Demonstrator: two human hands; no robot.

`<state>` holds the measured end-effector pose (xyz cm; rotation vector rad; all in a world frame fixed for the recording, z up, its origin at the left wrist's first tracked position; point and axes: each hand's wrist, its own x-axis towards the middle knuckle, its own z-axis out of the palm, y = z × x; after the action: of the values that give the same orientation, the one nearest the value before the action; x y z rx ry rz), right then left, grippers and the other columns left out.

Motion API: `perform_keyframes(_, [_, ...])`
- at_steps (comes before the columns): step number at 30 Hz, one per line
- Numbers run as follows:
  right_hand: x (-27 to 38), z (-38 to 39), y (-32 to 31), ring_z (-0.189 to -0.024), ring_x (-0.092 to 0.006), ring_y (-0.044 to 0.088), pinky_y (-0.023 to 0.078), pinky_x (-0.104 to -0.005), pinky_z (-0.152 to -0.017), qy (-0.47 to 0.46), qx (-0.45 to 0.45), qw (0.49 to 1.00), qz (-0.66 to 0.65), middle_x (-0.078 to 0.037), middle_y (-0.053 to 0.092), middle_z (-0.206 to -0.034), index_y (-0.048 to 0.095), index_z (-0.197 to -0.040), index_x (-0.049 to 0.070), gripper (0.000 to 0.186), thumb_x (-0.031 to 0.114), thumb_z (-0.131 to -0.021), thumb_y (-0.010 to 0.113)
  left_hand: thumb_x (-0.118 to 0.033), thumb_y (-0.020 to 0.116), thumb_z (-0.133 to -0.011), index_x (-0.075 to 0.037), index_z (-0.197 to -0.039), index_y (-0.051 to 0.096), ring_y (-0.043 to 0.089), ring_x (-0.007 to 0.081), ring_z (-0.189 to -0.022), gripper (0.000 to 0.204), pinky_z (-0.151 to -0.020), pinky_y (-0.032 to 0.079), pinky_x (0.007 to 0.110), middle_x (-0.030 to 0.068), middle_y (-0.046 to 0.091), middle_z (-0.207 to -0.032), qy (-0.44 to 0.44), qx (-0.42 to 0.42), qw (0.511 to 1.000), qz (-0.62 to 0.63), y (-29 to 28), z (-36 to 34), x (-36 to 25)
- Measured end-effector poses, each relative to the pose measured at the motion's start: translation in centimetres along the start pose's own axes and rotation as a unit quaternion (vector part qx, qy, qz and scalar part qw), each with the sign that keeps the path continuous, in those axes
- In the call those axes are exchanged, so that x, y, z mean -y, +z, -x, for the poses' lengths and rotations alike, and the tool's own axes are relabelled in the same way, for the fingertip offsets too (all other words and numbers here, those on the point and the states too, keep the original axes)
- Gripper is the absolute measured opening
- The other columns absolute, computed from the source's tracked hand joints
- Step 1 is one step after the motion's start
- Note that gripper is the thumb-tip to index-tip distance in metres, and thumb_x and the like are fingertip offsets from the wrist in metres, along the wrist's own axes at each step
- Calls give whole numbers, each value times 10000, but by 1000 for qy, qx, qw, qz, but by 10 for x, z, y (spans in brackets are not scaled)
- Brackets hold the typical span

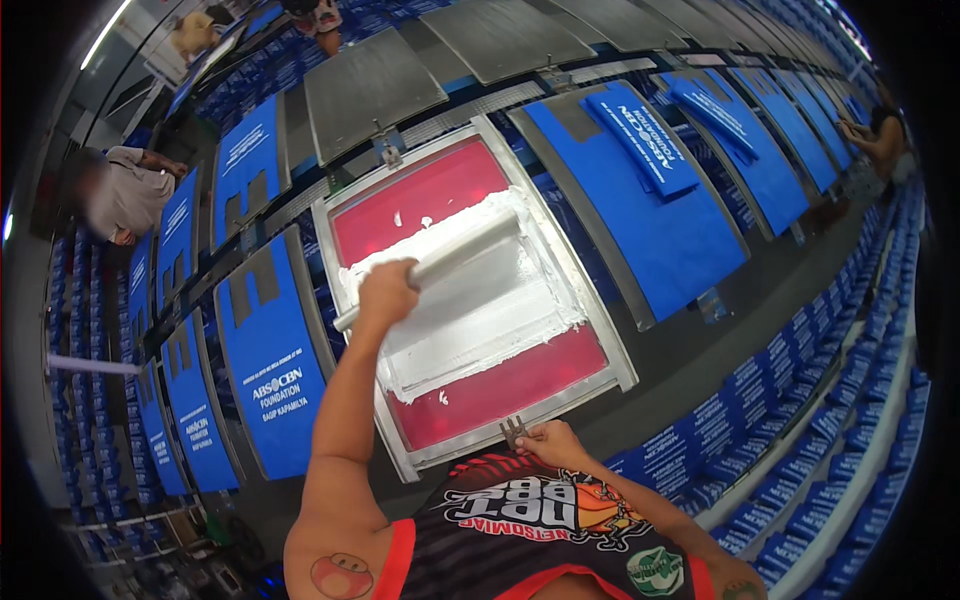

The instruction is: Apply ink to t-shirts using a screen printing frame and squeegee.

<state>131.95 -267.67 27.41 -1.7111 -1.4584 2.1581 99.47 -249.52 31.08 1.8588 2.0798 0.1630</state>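
Note:
A metal-framed printing screen (pixel 618 352) with a red mesh lies on the long table in front of me. White ink is spread across its middle. My left hand (pixel 386 290) grips a long pale squeegee (pixel 470 250) that rests across the far part of the screen, at the top of the white ink. My right hand (pixel 550 443) holds the small metal clamp at the screen frame's near edge.
Blue fabric pieces (pixel 272 370) with white print lie on boards to the left and right (pixel 668 215). Stacks of blue printed pieces (pixel 790 420) fill the shelves on the right. A person (pixel 125 195) leans over the table far left; another person (pixel 880 135) stands at the far right.

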Motion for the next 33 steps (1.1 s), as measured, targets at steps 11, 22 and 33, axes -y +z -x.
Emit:
perform_keyframes(11, [-1,0,8,-737,-85,672,517,-230,-654,49,-36,997,47,-82,719,-802,699,-987,-13,218,160,-858,677,-68,597,-675,-143,-1076,686,625,353,-999,417,-871,505,445,159,669,-1044,0,42,999,-24,-20,-113,-4])
perform_keyframes(22, [10,2,4,-713,-96,673,513,-239,-648,63,-21,997,38,-96,722,-806,702,-978,-16,229,175,-855,681,-23,590,-662,-131,-1031,691,627,343,-927,397,-815,508,450,149,674,-957,160,113,979,-52,-23,-84,-23])
perform_keyframes(33, [-11,-2,11,-704,-98,668,510,-243,-649,51,-33,998,-3,-93,718,-788,705,-950,-17,218,176,-852,683,15,593,-708,-167,-825,639,645,208,-824,221,-787,429,388,-3,641,-797,519,46,845,-117,2,-121,-79])
